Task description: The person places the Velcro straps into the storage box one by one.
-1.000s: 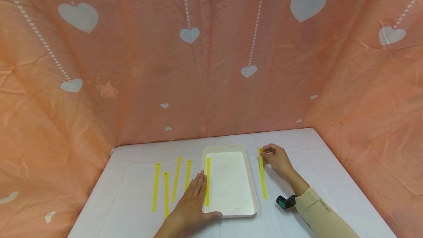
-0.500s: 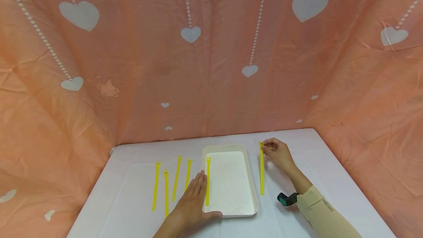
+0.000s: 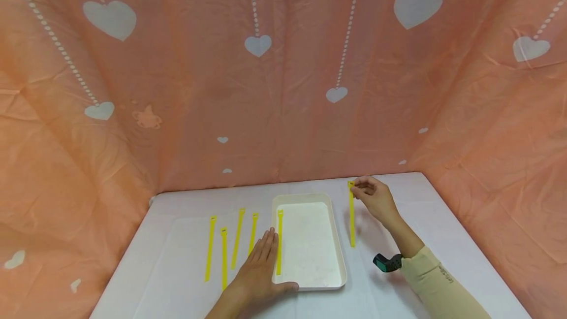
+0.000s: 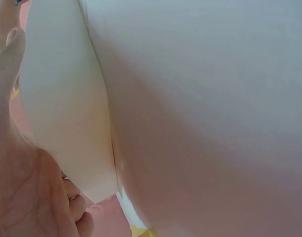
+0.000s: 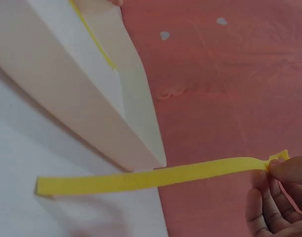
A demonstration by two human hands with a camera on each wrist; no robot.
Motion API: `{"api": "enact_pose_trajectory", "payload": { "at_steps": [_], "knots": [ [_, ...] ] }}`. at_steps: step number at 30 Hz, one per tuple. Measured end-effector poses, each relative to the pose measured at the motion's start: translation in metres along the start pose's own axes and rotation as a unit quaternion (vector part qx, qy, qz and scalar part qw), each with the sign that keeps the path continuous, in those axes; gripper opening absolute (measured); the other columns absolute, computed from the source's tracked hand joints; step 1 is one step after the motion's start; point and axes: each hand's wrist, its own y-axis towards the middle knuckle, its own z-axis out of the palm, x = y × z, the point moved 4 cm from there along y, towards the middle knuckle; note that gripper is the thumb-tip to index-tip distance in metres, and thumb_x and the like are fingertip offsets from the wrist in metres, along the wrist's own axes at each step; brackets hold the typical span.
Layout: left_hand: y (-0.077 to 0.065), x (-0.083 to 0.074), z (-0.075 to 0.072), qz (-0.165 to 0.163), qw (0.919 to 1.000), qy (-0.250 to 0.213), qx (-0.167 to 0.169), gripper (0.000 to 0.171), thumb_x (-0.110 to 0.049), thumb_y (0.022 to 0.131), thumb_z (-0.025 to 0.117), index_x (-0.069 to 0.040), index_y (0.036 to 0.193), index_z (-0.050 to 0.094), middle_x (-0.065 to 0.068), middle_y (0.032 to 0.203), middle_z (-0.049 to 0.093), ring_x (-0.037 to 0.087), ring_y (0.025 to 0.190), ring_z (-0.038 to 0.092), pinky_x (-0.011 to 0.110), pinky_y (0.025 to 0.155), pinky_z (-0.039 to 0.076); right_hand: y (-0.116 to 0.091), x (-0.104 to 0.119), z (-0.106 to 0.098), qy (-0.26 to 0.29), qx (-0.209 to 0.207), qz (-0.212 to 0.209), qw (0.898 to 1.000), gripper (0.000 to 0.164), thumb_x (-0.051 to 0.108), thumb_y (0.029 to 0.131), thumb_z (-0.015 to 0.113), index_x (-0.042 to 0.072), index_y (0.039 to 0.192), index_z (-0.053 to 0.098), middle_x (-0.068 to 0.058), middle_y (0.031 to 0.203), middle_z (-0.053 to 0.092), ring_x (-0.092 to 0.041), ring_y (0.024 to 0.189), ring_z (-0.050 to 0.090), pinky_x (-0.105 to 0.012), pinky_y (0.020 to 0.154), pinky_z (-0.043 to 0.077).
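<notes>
My right hand [image 3: 376, 201] pinches the slotted head of a yellow hook-and-loop cable tie [image 3: 352, 220] to the right of the white tray [image 3: 339, 255]. In the right wrist view the tie [image 5: 116, 181] stretches out from thumb and fingertips, its tail over the white tabletop. My left hand [image 3: 261, 265] rests against the tray's near left corner, fingers straight along the left side and thumb along the front. The left wrist view shows that palm beside the tray wall [image 4: 67, 123]. Another yellow tie [image 3: 279, 245] lies inside the tray, along its left side.
Several more yellow ties [image 3: 210, 250] lie on the white table [image 3: 177, 240] left of the tray, one partly behind my left hand. A small black device [image 3: 387, 263] sits at my right wrist. Peach curtains [image 3: 283, 127] with hearts hang behind and beside the table.
My right hand has lifted the cable tie and moved it towards the far edge of the table. The left hand and the tray stay in place.
</notes>
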Motion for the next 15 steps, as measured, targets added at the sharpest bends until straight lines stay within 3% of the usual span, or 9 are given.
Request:
{"api": "enact_pose_trajectory", "payload": {
  "at_steps": [8, 15],
  "knots": [
    [0.001, 0.0, 0.001, -0.002, 1.0, 0.003, -0.006, 0.129, -0.079, 0.088, 0.068, 0.007, 0.168, 0.015, 0.023, 0.178, 0.007, 0.039, 0.166, 0.009, 0.055, 0.133, 0.018, 0.0, 0.021, 0.002, 0.0, 0.004, -0.017, 1.0, 0.023, 0.008, 0.102, 0.074, -0.007, 0.12, 0.069, -0.023, 0.11, 0.073, -0.004, 0.086, 0.071, -0.018, 0.078, 0.061],
    [0.001, 0.0, 0.0, -0.002, 0.9999, 0.009, -0.008, 0.129, -0.08, 0.088, 0.067, 0.006, 0.168, 0.016, 0.023, 0.178, 0.007, 0.038, 0.166, 0.01, 0.054, 0.133, 0.018, -0.002, 0.046, 0.003, 0.032, 0.012, -0.044, 0.998, 0.024, 0.007, 0.103, 0.074, -0.008, 0.12, 0.069, -0.026, 0.115, 0.072, -0.005, 0.09, 0.07, -0.026, 0.083, 0.063]
  ]
}}
